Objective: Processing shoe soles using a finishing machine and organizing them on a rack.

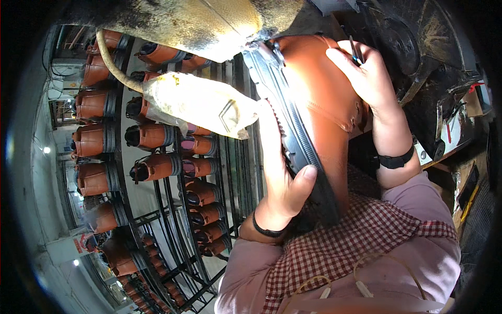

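Note:
A brown leather boot (327, 125) with a thick black ridged sole (298, 125) is held on its side in front of my chest. My left hand (285, 183) grips it from the sole side, with the thumb over the sole's edge and the fingers along the tread. On the leather upper presses my right hand (368, 73), thumb and fingers bent at the boot's far part. A thin dark pen-like tool (355, 52) sticks out between the right fingers. The boot's far end meets the worn yellowish machine head (209, 21), where the contact is lost in glare.
A lamp wrapped in pale plastic (198, 102) on a bent stalk hangs beside my left fingers. Black metal racks (172, 225) with rows of brown boots (157, 167) stand at the left. Dark machinery (418, 52) and a white panel with tools (449, 133) are at the right.

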The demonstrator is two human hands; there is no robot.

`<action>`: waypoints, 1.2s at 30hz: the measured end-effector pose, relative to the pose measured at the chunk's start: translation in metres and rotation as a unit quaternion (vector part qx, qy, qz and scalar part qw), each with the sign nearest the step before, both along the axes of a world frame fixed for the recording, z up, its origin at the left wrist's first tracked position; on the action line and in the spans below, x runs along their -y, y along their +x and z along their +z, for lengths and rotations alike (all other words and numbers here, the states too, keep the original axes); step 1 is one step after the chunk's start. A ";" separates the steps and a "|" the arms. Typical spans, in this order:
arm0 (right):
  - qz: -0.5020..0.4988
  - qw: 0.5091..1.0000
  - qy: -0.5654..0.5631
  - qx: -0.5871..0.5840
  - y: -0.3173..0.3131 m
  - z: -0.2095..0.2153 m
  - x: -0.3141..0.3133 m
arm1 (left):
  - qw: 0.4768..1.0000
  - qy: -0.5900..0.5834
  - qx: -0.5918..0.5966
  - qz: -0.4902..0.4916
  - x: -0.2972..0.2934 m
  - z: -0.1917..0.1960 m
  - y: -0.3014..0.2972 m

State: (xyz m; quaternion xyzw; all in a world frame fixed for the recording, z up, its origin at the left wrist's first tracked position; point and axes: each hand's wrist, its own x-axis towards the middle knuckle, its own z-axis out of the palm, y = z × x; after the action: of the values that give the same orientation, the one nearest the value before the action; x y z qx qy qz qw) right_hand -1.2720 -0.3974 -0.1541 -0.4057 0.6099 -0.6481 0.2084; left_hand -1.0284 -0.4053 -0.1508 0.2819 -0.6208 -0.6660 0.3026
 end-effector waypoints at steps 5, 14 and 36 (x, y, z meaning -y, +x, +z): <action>-0.119 0.988 0.003 -0.102 0.000 -0.018 -0.015 | 0.993 0.074 -0.038 0.088 0.013 0.025 -0.022; -0.129 0.975 -0.073 -0.163 0.004 -0.071 0.001 | 0.994 -0.024 -0.060 0.091 0.042 0.030 -0.044; -0.130 0.937 -0.089 -0.312 -0.004 -0.045 0.027 | 0.986 0.053 -0.158 -0.013 0.048 0.008 -0.054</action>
State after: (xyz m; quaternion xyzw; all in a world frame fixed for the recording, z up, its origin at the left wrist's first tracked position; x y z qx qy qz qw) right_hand -1.2759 -0.4248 -0.1989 -0.5211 0.6319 -0.5621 -0.1151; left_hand -1.0820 -0.4533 -0.1426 0.1811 -0.5323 -0.7380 0.3730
